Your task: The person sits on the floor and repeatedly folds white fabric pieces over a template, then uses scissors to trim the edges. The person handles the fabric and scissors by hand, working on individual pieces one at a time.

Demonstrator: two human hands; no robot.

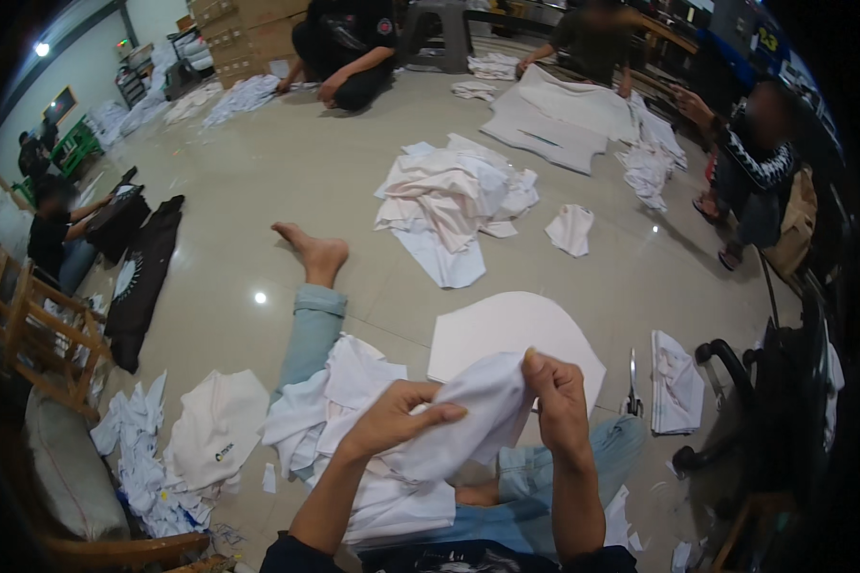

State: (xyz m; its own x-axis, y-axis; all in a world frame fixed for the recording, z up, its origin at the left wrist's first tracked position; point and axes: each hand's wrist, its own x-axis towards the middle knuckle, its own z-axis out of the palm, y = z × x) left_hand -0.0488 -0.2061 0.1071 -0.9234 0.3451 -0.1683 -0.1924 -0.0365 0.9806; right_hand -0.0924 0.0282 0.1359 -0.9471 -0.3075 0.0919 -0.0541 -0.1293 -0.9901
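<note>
Between my hands, above my lap, I hold up a piece of white fabric (478, 406). My left hand (406, 415) grips its left side, thumb lying over the cloth. With fingertips pinched, my right hand (556, 393) holds the upper right corner. More white fabric pieces (354, 382) lie heaped over my lap and left leg. Just beyond my hands a large pale sheet with a rounded edge (506, 329) rests on the floor, partly hidden by the held cloth. Scissors (633, 387) lie to the right of it.
A pile of cream and white cloth (459, 201) lies ahead, a small piece (570, 229) beside it. Folded white fabric (677, 382) is near black chair legs (721, 449) at right. Scraps (148, 458) and a cream cloth (218, 425) lie left. Other people sit around, one handling a large sheet (554, 110).
</note>
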